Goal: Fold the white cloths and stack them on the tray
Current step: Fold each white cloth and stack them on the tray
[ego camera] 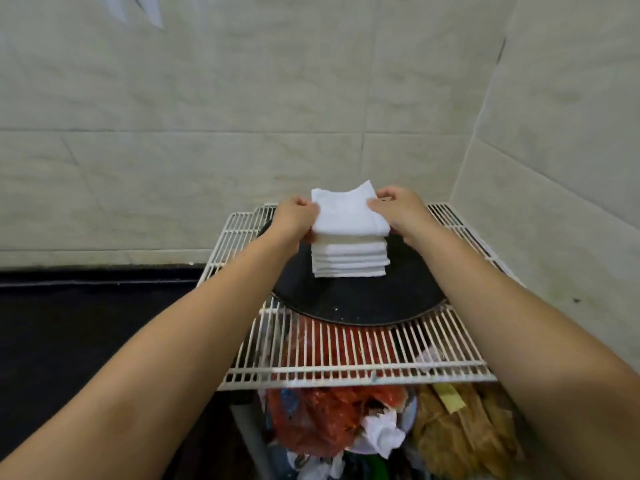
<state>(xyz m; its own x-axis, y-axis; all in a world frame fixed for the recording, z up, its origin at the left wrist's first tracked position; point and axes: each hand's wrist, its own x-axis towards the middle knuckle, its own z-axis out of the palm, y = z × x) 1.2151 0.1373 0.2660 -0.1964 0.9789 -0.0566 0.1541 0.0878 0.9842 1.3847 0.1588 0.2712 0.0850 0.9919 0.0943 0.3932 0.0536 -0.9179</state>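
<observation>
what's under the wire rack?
Through and below the wire rack: a red plastic bag, crumpled white cloth, a yellowish-brown bag. The black tray hides whatever lies under the rack's far part.

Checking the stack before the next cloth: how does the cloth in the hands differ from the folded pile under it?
The top cloth is gripped at its sides by the left hand and right hand; the pile lies untouched on the black tray. The top cloth's far corners stick up unevenly; the pile's edges line up squarely. Both are white, folded and similar in footprint.
</observation>
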